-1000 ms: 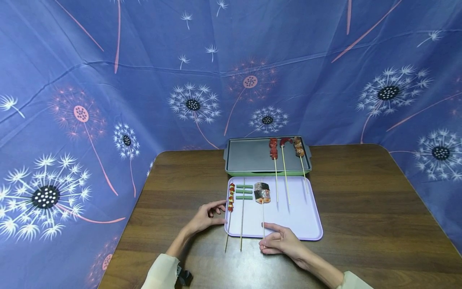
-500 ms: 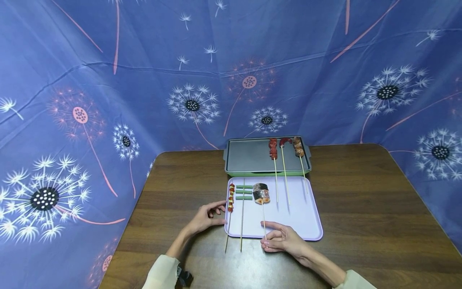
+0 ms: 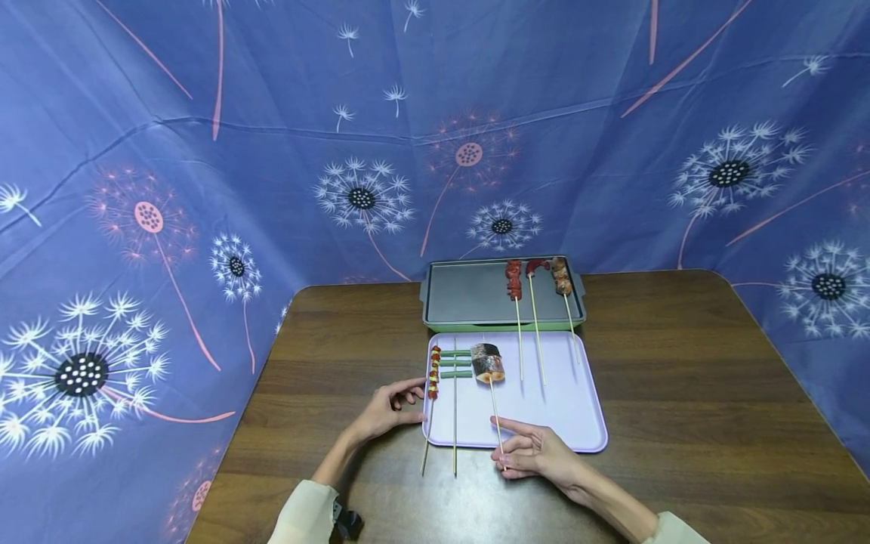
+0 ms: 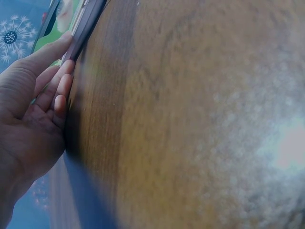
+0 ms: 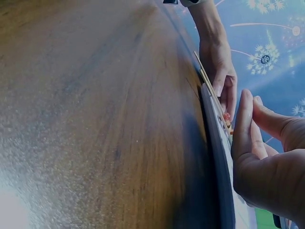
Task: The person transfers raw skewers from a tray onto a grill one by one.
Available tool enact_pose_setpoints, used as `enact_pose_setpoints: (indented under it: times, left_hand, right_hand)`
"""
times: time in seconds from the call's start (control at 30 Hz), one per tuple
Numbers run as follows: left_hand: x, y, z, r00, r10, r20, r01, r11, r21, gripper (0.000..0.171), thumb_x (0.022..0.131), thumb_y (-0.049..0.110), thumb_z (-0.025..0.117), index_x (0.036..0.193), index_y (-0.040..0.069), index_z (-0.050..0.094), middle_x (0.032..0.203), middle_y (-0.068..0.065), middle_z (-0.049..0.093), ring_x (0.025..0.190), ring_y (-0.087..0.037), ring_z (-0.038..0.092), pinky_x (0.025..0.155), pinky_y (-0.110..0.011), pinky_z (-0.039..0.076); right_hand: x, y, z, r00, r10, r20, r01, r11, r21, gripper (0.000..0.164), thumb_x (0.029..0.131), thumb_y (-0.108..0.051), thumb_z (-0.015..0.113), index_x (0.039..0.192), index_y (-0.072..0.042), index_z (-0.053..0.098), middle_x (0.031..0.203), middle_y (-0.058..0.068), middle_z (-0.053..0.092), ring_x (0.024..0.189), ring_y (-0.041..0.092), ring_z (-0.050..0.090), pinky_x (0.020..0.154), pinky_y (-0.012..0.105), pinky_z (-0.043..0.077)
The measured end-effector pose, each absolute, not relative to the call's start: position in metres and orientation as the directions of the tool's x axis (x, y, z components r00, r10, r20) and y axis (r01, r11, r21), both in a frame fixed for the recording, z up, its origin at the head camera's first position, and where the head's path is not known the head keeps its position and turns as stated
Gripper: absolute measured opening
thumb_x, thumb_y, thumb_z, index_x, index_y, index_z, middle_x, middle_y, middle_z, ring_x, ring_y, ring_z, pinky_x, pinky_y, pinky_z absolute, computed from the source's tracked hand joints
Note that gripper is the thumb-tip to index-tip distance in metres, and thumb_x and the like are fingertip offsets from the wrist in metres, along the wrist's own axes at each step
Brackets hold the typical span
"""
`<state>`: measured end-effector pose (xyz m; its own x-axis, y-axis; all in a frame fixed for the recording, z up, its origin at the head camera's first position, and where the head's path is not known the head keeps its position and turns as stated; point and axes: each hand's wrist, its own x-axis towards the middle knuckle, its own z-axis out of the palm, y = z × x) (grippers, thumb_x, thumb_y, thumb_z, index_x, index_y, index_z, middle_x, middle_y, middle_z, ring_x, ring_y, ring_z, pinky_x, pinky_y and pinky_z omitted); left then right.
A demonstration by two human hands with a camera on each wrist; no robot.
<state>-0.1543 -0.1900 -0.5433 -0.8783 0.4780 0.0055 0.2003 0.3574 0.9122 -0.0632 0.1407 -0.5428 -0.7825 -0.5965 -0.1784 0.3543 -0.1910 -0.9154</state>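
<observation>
My right hand pinches the lower stick of a fish skewer, a thick piece with dark silvery skin and an orange underside. The fish end tilts left over the lilac tray, against the ends of a skewer of green stalks. Left of that lies a skewer of small red and yellow pieces, its stick overhanging the tray's front edge. My left hand touches the tray's left rim with fairly straight fingers; the left wrist view shows its fingertips at that edge.
Behind the tray stands a dark grey griddle pan with a green base. A red meat skewer, a dark red curled skewer and a brown meat skewer rest on its right side, sticks reaching over the tray. Patterned blue cloth hangs behind the table.
The fish skewer's top has shifted left and its stick now slants more. The green-stalk skewer has slid slightly left, towards the red and yellow one. The left hand stays put.
</observation>
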Motion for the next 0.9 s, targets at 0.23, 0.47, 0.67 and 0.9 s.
enact_pose_setpoints:
  times: [0.23,0.47,0.67,0.9]
  left_hand:
    - [-0.151,-0.188,-0.531,-0.874,0.486,0.012,0.203,0.343,0.917,0.059,0.081,-0.003,0.081,0.135,-0.010,0.059,0.111,-0.031,0.067,0.094,-0.046,0.054,0.072,-0.032,0.040]
    - [-0.160,-0.193,-0.557,-0.881,0.473,0.001,0.195,0.362,0.912,0.062,0.079,-0.003,0.082,0.137,-0.008,0.059,0.112,-0.029,0.069,0.094,-0.045,0.054,0.072,-0.031,0.040]
    - [-0.165,-0.196,-0.566,-0.879,0.476,0.006,0.204,0.364,0.909,0.063,0.079,0.002,0.084,0.138,-0.002,0.061,0.112,-0.023,0.071,0.093,-0.037,0.058,0.072,-0.027,0.039]
    - [-0.166,-0.199,-0.567,-0.871,0.492,0.008,0.206,0.350,0.914,0.063,0.080,0.008,0.086,0.137,0.001,0.062,0.112,-0.020,0.072,0.093,-0.032,0.059,0.072,-0.025,0.040]
  right_hand:
    - [-0.063,0.139,-0.536,-0.784,-0.600,-0.159,0.337,-0.196,-0.921,0.079,0.094,0.000,0.068,0.155,0.013,0.019,0.107,0.007,0.075,0.092,0.010,0.073,0.083,0.030,0.060]
    - [-0.063,0.135,-0.526,-0.784,-0.604,-0.141,0.306,-0.179,-0.935,0.079,0.094,-0.001,0.069,0.155,0.012,0.021,0.107,0.011,0.075,0.091,0.010,0.073,0.082,0.030,0.060]
    - [-0.069,0.134,-0.515,-0.784,-0.609,-0.122,0.277,-0.167,-0.946,0.079,0.094,0.000,0.069,0.155,0.013,0.021,0.107,0.011,0.075,0.091,0.010,0.074,0.082,0.030,0.060]
    - [-0.083,0.135,-0.497,-0.793,-0.595,-0.130,0.268,-0.149,-0.952,0.078,0.094,-0.003,0.069,0.157,0.010,0.023,0.107,0.008,0.076,0.093,0.011,0.074,0.084,0.030,0.060]
